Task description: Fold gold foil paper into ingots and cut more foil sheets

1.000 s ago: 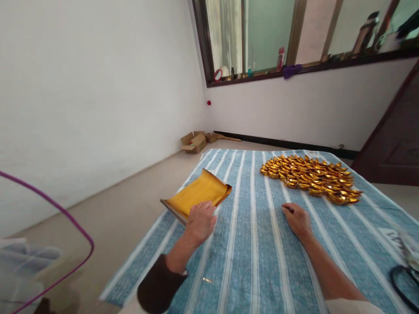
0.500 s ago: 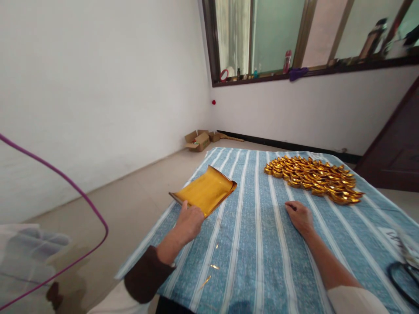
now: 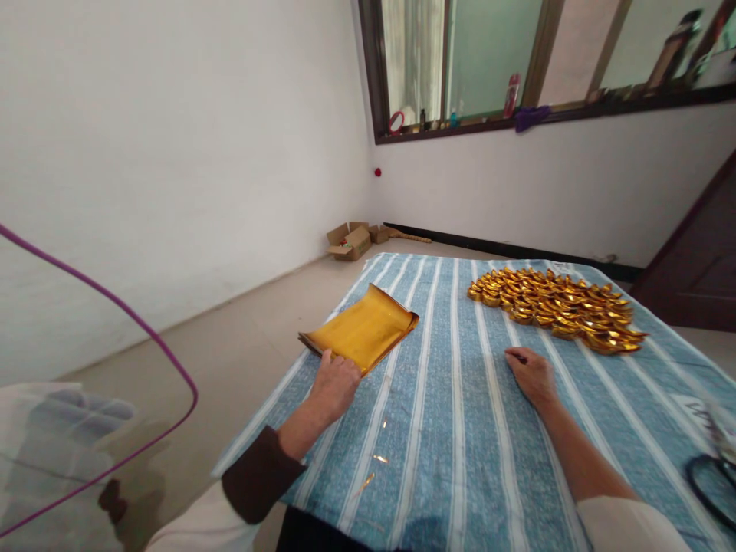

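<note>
Resting at the near edge of a stack of thin gold foil paper sheets (image 3: 363, 333), the left hand (image 3: 335, 383) lies with fingers curled loosely over that edge; whether a sheet is actually pinched cannot be told. The stack sits near the left edge of the bed, on a blue cloth with white stripes (image 3: 448, 429), its far end curling upward. The right hand (image 3: 532, 376) lies flat, palm down, near the middle of the cloth, fingers nearly straight; a small dark thing shows at its fingertips, too small to identify. Beyond it, toward the far right corner, lies a heap of folded gold paper ingots (image 3: 556, 307), well apart from both hands. A few gold foil scraps (image 3: 376, 458) lie near the front edge. A dark looped object (image 3: 710, 487) shows at the right edge.

Compared with one second earlier, the left hand has slid from the top of the stack back to its near edge, suggesting a grip on the uppermost sheet is being sought; the right hand has stayed in place. The stack and heap appear unmoved; the view has shifted.
</note>
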Available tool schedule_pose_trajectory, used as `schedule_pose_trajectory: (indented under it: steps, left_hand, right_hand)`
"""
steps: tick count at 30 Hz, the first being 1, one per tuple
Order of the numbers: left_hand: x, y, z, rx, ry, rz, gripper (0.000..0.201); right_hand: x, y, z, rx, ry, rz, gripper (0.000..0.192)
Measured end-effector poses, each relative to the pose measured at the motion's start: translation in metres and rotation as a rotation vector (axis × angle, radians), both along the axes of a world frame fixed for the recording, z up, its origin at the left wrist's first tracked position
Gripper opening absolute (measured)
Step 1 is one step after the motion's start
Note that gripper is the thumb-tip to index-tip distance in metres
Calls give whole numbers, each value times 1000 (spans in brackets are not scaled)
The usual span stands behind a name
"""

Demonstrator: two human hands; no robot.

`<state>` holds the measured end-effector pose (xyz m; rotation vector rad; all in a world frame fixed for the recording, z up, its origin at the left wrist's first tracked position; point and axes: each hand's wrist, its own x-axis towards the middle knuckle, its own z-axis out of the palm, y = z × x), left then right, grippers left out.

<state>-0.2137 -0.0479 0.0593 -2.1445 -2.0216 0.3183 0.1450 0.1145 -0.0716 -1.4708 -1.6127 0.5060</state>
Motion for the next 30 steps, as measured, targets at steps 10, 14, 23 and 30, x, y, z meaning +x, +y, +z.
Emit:
schedule_pose_trajectory:
  steps: [10, 14, 23, 30]
  left_hand:
    - [-5, -4, 9, -72, 22, -35, 26]
    - [-7, -2, 6, -79, 39, -62, 28]
    - [-3, 3, 9, -28, 16, -91, 29]
    - [-6, 2, 12, -49, 45, -116, 26]
  right_hand:
    - [2, 0, -1, -6, 9, -13, 33]
    - [2, -1, 0, -8, 8, -16, 36]
    - [4, 0, -1, -16, 9, -20, 35]
    - [4, 0, -1, -11, 22, -9, 36]
